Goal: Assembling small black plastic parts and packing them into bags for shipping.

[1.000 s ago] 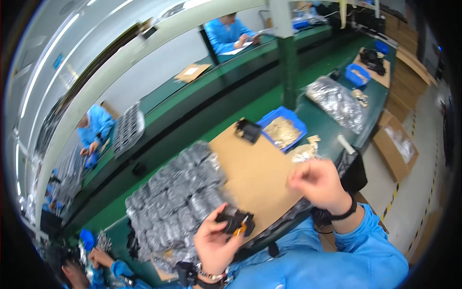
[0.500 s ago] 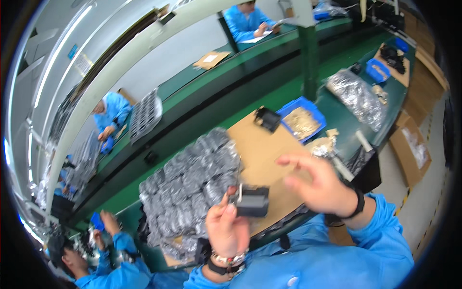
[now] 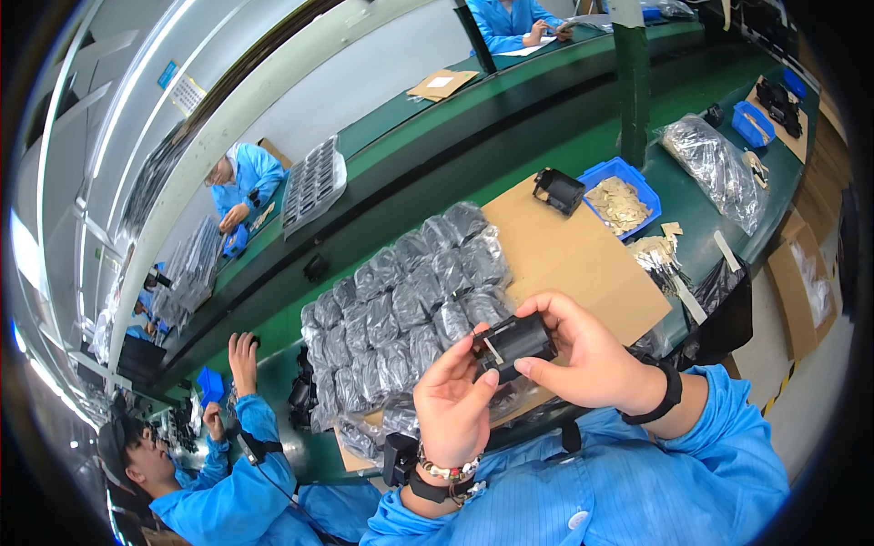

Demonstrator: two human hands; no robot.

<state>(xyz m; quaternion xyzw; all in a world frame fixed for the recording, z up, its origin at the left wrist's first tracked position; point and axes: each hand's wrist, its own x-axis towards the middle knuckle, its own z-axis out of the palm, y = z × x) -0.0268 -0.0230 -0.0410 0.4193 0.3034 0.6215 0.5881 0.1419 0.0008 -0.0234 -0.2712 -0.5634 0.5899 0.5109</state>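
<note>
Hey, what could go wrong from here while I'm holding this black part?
The black, boxy plastic part is held between the left grip and right grip, so it might slip if either loosens.

The multicoloured beaded bracelet behind the left grip could catch on the dark, plastic-wrapped parcels nearby.

The hollow black plastic box at the brown cardboard sheet's edge, beside the blue plastic bin, could get knocked off the sheet.
</note>
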